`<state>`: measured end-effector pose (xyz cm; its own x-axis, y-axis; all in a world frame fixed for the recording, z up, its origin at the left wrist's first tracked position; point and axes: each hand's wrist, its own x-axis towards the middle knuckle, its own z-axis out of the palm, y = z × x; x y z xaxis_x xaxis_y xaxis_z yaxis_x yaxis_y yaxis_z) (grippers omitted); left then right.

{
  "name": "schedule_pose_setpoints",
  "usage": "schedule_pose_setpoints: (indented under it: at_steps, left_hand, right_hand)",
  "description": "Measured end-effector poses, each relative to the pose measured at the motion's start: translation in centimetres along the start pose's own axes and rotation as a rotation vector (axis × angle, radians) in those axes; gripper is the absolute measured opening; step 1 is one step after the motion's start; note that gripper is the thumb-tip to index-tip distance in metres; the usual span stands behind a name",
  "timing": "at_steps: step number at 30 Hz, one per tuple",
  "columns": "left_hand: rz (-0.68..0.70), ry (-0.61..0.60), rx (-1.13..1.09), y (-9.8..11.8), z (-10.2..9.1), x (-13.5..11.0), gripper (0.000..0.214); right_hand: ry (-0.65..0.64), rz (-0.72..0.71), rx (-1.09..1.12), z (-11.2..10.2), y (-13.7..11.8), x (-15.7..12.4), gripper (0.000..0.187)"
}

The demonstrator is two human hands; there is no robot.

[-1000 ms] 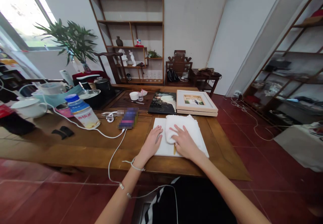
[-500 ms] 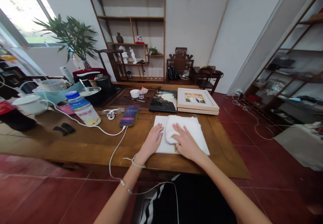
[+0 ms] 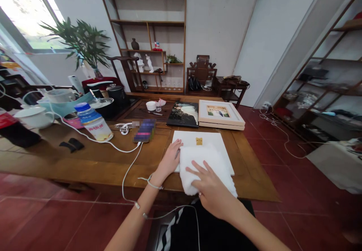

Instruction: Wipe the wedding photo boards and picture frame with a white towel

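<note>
A flat white board (image 3: 217, 140) lies near the table's front edge, with a small gold-coloured fitting (image 3: 199, 141) on its upper part. My left hand (image 3: 171, 155) rests on the board's left edge, fingers stretched forward. A folded, fluffy white cloth (image 3: 188, 158) covers the lower part of the board and reaches over the table's front edge. On top of the cloth lies my right hand (image 3: 207, 181), its fingers spread and pressing down; its thumb side is partly hidden.
Beyond the board lie a dark photo panel (image 3: 183, 114) and a stack of pale frames (image 3: 222, 114). To the left are a phone (image 3: 144, 129) with a white cable (image 3: 124, 151), a bottle (image 3: 94, 123), a cola bottle (image 3: 17, 130) and a white pot (image 3: 34, 116).
My right hand has drawn the white cloth toward me, down past the board's near edge. The gold-coloured fitting now shows whole. My left hand has stayed in place.
</note>
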<state>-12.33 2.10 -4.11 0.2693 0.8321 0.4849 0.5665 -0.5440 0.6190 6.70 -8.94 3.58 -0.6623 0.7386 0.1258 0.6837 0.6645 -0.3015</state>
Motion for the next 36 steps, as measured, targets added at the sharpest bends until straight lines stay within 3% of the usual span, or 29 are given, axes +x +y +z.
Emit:
schedule_pose_setpoints:
  at_steps: [4, 10, 14, 17, 20, 24, 29, 33, 36]
  left_hand:
    - [-0.004, -0.009, 0.006, -0.2, 0.1, 0.0, 0.033]
    - [-0.010, 0.002, 0.008, 0.1, 0.0, 0.0, 0.031]
    - [-0.041, 0.072, -0.053, 1.1, -0.6, 0.1, 0.039]
    - [-0.025, 0.164, -0.111, 2.0, -1.2, 0.1, 0.045]
    - [0.000, 0.196, -0.140, 2.4, -1.4, 0.1, 0.046]
    - [-0.014, 0.173, -0.146, 2.2, -1.2, 0.0, 0.046]
    - [-0.089, 0.034, -0.056, 1.6, -0.7, -0.1, 0.045]
    - [-0.095, 0.020, 0.022, 1.2, -0.4, 0.0, 0.042]
    - [-0.050, 0.012, 0.051, 1.0, -0.4, 0.1, 0.039]
  right_hand:
    - [-0.040, -0.002, 0.048, -1.2, 1.9, 0.5, 0.039]
    - [0.103, 0.160, -0.091, -0.7, 6.9, 6.0, 0.043]
    - [0.168, 0.198, -0.151, 0.5, 6.5, 8.2, 0.041]
    - [0.134, 0.067, -0.105, 0.9, 4.3, 7.2, 0.037]
    - [0.014, -0.100, -0.002, 0.3, 2.2, 4.7, 0.037]
    - [-0.122, -0.146, 0.089, -1.5, 1.8, 1.7, 0.044]
    - [-0.044, 0.001, 0.045, -2.6, 5.5, 2.3, 0.041]
    - [0.093, 0.202, -0.059, -1.7, 8.5, 5.8, 0.042]
    - [0.113, 0.254, -0.125, -0.8, 8.7, 8.8, 0.044]
